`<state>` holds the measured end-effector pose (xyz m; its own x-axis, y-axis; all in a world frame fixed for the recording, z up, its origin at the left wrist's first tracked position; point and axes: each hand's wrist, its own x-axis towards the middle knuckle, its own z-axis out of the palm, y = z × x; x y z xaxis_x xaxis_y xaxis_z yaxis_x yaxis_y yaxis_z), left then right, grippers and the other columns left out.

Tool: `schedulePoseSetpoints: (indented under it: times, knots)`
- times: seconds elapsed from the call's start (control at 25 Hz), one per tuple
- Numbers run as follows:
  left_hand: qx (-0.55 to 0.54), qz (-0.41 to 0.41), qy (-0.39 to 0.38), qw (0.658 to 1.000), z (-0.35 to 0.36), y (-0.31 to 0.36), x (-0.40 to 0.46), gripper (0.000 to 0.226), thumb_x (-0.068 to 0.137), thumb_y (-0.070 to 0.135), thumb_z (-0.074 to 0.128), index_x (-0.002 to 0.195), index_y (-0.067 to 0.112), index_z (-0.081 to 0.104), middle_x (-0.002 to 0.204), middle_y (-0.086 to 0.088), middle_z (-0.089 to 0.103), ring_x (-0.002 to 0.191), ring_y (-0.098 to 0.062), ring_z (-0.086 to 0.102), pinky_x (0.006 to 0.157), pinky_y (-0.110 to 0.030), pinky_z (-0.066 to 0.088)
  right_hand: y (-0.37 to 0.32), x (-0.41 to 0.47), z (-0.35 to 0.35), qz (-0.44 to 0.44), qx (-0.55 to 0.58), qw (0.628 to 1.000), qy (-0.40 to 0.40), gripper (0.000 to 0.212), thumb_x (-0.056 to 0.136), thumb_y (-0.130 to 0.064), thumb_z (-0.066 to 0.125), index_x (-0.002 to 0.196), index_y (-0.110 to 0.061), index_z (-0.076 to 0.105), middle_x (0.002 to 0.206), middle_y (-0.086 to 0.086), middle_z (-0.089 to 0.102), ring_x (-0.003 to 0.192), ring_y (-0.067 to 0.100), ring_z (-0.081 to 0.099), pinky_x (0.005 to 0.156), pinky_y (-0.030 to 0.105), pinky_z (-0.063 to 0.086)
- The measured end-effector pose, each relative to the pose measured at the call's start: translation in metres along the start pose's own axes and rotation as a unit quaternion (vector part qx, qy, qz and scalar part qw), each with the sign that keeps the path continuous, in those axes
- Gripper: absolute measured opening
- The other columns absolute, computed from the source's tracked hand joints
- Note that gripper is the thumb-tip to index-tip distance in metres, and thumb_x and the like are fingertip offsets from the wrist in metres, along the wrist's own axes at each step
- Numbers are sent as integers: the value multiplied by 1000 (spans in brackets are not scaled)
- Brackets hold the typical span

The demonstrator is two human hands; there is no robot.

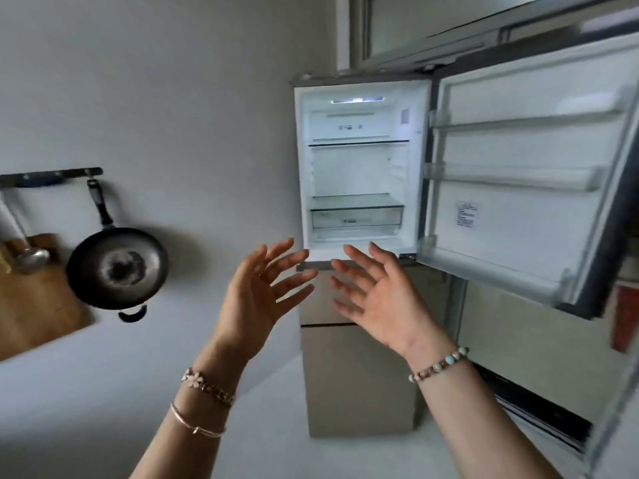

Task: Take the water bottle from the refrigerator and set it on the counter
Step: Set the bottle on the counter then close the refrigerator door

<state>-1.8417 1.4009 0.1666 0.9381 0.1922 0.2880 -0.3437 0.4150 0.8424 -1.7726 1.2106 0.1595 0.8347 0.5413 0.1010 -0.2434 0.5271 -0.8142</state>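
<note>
Two empty hands were raised before the open refrigerator [359,174].

In the head view no water bottle could be seen, so its place could not be told; the lit upper compartment showed two glass shelves and one clear drawer [357,217], and the door [518,188] swung to the right carried three racks. The left hand [257,295] and right hand [380,299] were held up with fingers spread, palms turned toward each other, gripping nothing, near but apart. One pan [117,267] hung on the wall at left.

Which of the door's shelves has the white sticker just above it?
The bottom door shelf. The white sticker sits on the door panel just above it, below the middle door shelf. The top door shelf is farthest from it.
</note>
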Motion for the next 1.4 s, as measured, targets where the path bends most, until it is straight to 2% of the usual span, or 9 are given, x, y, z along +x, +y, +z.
schedulePoseSetpoints:
  times: [0.12,0.32,0.44,0.6,0.76,1.08,1.24,1.4]
  knots:
    - [-23,-35,-77,996,46,-44,51,36,91,42,51,111,20,71,118,-10,72,107,-35,68,93,-50,53,-38,-3,-52,-37,2,998,58,37,74,-45,72,103,-23,77,111,4,74,104,24,67,100,47,45]
    - [-45,-69,-159,984,93,-94,127,38,90,44,53,114,19,70,123,-12,70,110,-36,67,93,-49,54,-81,20,-109,-76,-9,990,119,43,72,-45,75,109,-22,76,114,5,73,107,24,67,97,46,49]
    - [-58,-85,-175,979,103,-110,167,39,89,44,56,114,18,70,122,-13,70,110,-38,66,94,-50,53,-96,40,-129,-82,-12,987,139,41,71,-44,76,105,-23,78,116,5,73,109,25,66,100,47,48]
    - [-50,-92,-200,974,128,-140,220,40,87,45,60,113,18,70,121,-13,70,109,-38,67,98,-52,50,-120,59,-170,-103,0,981,165,40,72,-44,75,106,-23,78,117,5,74,104,24,70,92,44,52]
    - [-57,-111,-234,964,168,-175,254,41,86,44,61,115,16,70,121,-14,70,109,-39,67,92,-48,55,-152,63,-218,-118,-4,971,207,39,75,-46,72,107,-25,77,117,3,73,105,23,71,97,46,49]
    - [-60,-126,-235,962,288,-270,297,41,90,43,56,118,15,68,122,-16,69,111,-40,65,90,-47,56,-240,52,-348,-128,-16,961,246,42,73,-50,70,106,-25,77,115,3,74,102,23,72,86,43,53]
    - [-61,-115,-220,967,358,-311,315,42,89,43,57,117,15,69,120,-16,70,110,-40,65,87,-47,57,-293,50,-409,-129,-34,966,221,45,70,-52,72,106,-26,77,116,3,74,104,22,70,86,43,52]
    - [-28,-128,-202,971,392,-339,329,37,91,41,56,115,15,70,118,-15,70,109,-39,67,88,-47,56,-319,57,-444,-120,-45,971,201,44,71,-51,70,106,-25,77,117,4,74,105,23,70,87,43,51]
